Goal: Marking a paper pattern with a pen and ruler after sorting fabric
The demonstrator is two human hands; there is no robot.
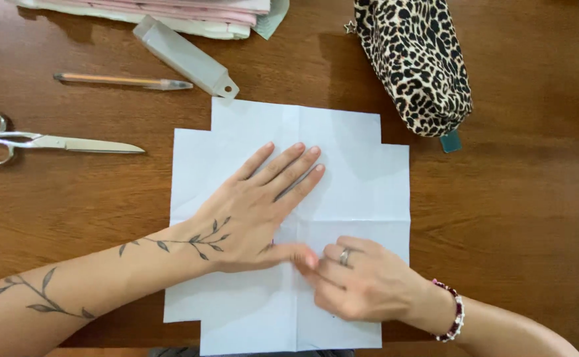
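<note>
A white sheet of paper with its corners cut away and fold creases lies flat on the brown wooden table. My left hand rests palm down on the middle of the sheet, fingers spread and pointing up to the right. My right hand sits just below it on the paper, fingers curled, its fingertips meeting my left thumb near the central crease. Neither hand grips anything.
Metal scissors lie at the left edge. A pen and a clear plastic case lie above the sheet. A leopard-print pouch stands at the upper right. A stack of pink and white papers is at the top.
</note>
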